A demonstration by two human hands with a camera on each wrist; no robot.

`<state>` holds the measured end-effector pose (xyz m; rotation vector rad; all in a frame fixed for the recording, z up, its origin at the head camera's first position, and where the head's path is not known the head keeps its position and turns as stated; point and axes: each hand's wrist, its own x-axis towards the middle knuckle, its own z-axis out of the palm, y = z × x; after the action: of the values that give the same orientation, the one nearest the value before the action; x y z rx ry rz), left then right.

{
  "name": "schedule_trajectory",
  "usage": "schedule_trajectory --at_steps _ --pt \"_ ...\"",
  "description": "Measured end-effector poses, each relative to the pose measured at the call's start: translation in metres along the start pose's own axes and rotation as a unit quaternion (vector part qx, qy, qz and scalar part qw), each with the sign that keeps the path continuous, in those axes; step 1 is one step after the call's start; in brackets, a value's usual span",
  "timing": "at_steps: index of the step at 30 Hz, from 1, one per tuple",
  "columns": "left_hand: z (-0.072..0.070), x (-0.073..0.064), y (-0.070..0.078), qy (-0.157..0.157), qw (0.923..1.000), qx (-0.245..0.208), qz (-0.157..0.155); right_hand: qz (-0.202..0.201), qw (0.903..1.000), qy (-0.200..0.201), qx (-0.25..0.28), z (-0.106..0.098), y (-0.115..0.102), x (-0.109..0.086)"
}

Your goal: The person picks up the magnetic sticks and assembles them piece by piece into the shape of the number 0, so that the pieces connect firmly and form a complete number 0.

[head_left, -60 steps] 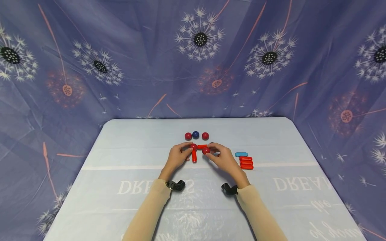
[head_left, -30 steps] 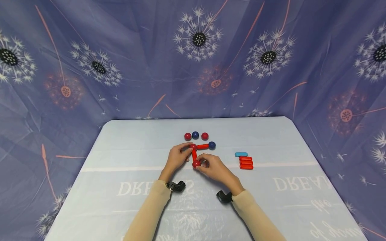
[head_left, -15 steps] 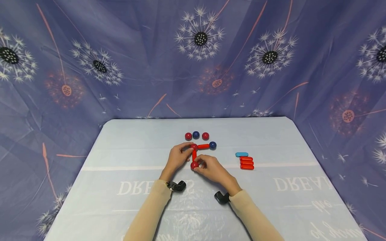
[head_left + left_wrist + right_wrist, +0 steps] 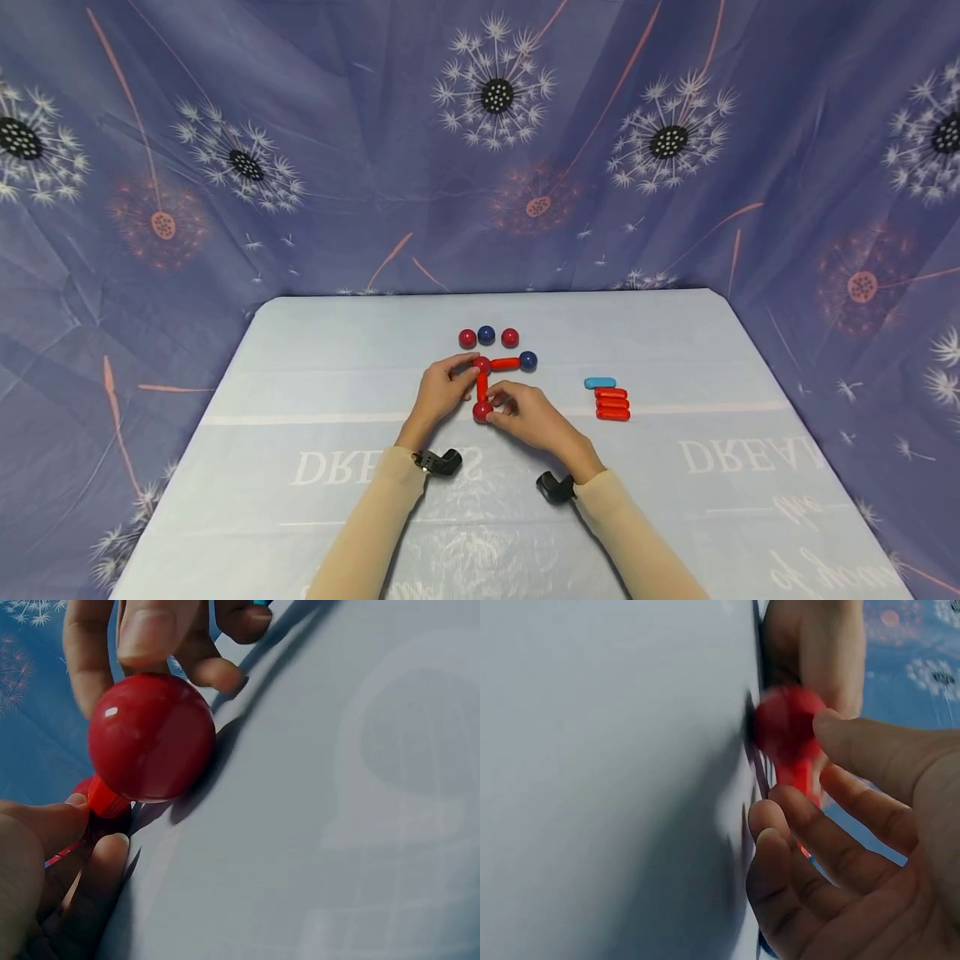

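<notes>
Balls and rods form an L on the table. Its corner is a red ball (image 4: 482,365), pinched between the thumb and fingers of my left hand (image 4: 444,392). From there a red rod (image 4: 505,364) runs right to a dark blue ball (image 4: 528,361), and a second red rod (image 4: 482,386) runs toward me. At the near end of that rod, a larger-looking glossy red ball (image 4: 152,737) is held by my right hand (image 4: 527,414), thumb on one side and fingers on the other. In the right wrist view the same red ball (image 4: 786,724) sits at the thumb tip.
Behind the L stand a red ball (image 4: 467,338), a dark blue ball (image 4: 486,335) and another red ball (image 4: 510,337) in a row. To the right lie a light blue rod (image 4: 600,383) and a stack of red rods (image 4: 612,403). A patterned curtain (image 4: 360,167) hangs behind the table (image 4: 300,333).
My right hand has brought a red ball from beside the upper rod to the near end of the lower rod, uncovering the dark blue ball. My left hand has stayed at the corner.
</notes>
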<state>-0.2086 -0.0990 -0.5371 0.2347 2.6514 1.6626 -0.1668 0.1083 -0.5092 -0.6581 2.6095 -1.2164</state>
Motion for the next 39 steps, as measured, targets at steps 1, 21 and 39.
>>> schedule_trajectory --at_steps 1,21,39 --pt "0.000 0.000 0.000 0.000 1.0000 0.001 -0.001 0.007 1.0000 0.005 0.001 -0.003 0.001 0.000" --pt "-0.011 -0.013 0.008 -0.019 0.9958 -0.084 -0.031 0.057 0.9929 0.104 0.009 -0.077 0.038 -0.026" --pt "-0.015 -0.044 0.017 -0.109 0.9914 0.063 0.037 0.117 0.9826 0.120 -0.080 -0.135 0.095 -0.064"
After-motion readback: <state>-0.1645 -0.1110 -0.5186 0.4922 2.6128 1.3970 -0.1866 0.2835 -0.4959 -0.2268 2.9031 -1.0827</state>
